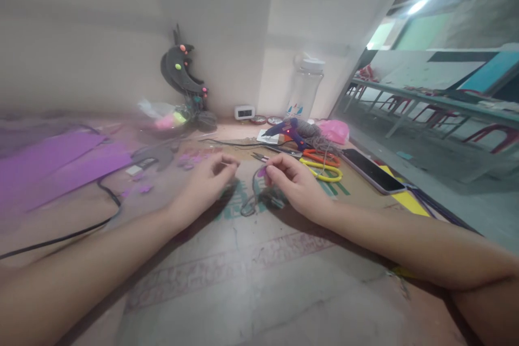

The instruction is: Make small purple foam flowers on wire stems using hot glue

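My left hand (208, 177) rests on the cardboard sheet (251, 259) with its fingertips pinched on a thin wire or needle that points right. My right hand (294, 181) lies a little to the right, fingers closed on a small purple piece (262, 171). A dark thread (252, 194) loops down from that piece onto the cardboard between my two hands. The picture is blurred, so the fine parts are hard to make out.
Purple foam sheets (52, 165) and small purple cutouts (190, 159) lie at the left, crossed by a black cable (109, 200). Behind my hands lie a blue glue gun (286, 130), orange scissors (322, 157), yellow scissors (324, 173), a phone (373, 170), a water bottle (306, 89) and a black moon-shaped ornament (180, 73).
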`<act>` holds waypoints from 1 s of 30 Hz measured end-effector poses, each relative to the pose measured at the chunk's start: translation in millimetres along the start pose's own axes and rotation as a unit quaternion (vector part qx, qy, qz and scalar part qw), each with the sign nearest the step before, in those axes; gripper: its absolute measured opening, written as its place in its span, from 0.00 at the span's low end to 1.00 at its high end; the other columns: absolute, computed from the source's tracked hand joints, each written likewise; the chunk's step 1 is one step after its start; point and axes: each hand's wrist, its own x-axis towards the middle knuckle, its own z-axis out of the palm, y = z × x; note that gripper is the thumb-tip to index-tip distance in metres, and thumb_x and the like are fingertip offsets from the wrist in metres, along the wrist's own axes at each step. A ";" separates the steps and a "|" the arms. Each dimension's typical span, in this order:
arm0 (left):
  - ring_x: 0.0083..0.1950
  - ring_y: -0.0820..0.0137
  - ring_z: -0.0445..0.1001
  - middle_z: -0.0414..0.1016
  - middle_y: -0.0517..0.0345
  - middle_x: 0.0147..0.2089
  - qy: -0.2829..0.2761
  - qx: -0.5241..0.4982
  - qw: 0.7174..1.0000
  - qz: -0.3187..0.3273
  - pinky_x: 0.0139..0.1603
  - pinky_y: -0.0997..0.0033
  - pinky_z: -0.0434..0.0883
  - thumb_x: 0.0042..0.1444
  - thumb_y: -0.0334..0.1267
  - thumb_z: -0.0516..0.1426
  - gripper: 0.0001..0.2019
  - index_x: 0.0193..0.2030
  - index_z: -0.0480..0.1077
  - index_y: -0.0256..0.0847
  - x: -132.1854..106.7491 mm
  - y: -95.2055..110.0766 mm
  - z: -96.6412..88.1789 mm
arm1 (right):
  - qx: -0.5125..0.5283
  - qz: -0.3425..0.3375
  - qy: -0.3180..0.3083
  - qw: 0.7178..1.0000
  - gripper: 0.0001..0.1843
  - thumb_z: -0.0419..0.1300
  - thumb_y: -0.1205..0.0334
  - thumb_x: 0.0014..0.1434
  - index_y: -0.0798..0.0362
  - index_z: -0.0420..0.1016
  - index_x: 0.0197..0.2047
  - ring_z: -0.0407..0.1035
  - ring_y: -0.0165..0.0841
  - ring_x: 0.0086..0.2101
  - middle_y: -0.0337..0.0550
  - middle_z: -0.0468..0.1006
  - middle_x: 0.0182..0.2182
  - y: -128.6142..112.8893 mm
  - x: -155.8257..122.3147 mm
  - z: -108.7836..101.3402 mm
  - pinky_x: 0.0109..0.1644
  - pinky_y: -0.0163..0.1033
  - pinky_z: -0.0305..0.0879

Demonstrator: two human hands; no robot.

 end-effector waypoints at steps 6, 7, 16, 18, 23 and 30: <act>0.45 0.63 0.76 0.80 0.55 0.47 -0.075 0.028 0.994 0.072 0.46 0.66 0.71 0.65 0.48 0.49 0.17 0.48 0.75 0.43 -12.0 12.8 2.6 | -0.037 0.000 -0.010 0.999 0.09 0.57 0.55 0.64 0.52 0.69 0.36 0.65 0.28 0.29 0.36 0.71 0.27 -0.5 -0.1 1.7 0.34 0.35 0.62; 0.46 0.63 0.76 0.80 0.56 0.47 -0.089 0.028 0.992 0.087 0.47 0.66 0.70 0.66 0.48 0.49 0.17 0.47 0.76 0.44 -13.6 15.5 2.1 | -0.044 -0.001 -0.011 0.999 0.09 0.57 0.56 0.64 0.52 0.69 0.36 0.65 0.28 0.29 0.36 0.71 0.27 -0.4 -0.2 1.7 0.34 0.35 0.62; 0.32 0.70 0.72 0.78 0.62 0.31 -0.142 0.111 0.980 0.081 0.32 0.72 0.64 0.65 0.49 0.51 0.17 0.34 0.74 0.42 -19.2 19.6 1.1 | -0.084 -0.007 0.003 0.996 0.09 0.56 0.57 0.64 0.53 0.70 0.36 0.66 0.28 0.28 0.37 0.73 0.27 0.8 0.6 1.5 0.33 0.35 0.62; 0.31 0.71 0.72 0.79 0.63 0.31 -0.140 0.117 0.979 0.086 0.32 0.73 0.64 0.65 0.48 0.51 0.17 0.34 0.74 0.42 -20.4 20.1 2.2 | -0.096 -0.007 0.008 0.995 0.08 0.57 0.57 0.64 0.53 0.70 0.36 0.66 0.28 0.29 0.37 0.73 0.28 0.9 0.5 1.7 0.34 0.35 0.62; 0.31 0.72 0.72 0.79 0.62 0.31 -0.142 0.107 0.979 0.100 0.32 0.74 0.64 0.65 0.44 0.53 0.14 0.34 0.75 0.42 -21.8 23.5 3.6 | -0.120 -0.022 0.010 0.992 0.07 0.58 0.60 0.63 0.54 0.71 0.35 0.67 0.28 0.30 0.37 0.74 0.28 -0.3 0.3 1.5 0.35 0.35 0.62; 0.30 0.72 0.71 0.77 0.62 0.30 -0.131 0.092 0.980 0.118 0.31 0.73 0.66 0.65 0.44 0.52 0.13 0.34 0.74 0.41 -18.5 18.5 4.8 | -0.119 -0.028 -0.012 0.992 0.08 0.57 0.60 0.63 0.54 0.71 0.34 0.66 0.27 0.29 0.37 0.73 0.28 -4.0 -1.6 1.0 0.34 0.34 0.62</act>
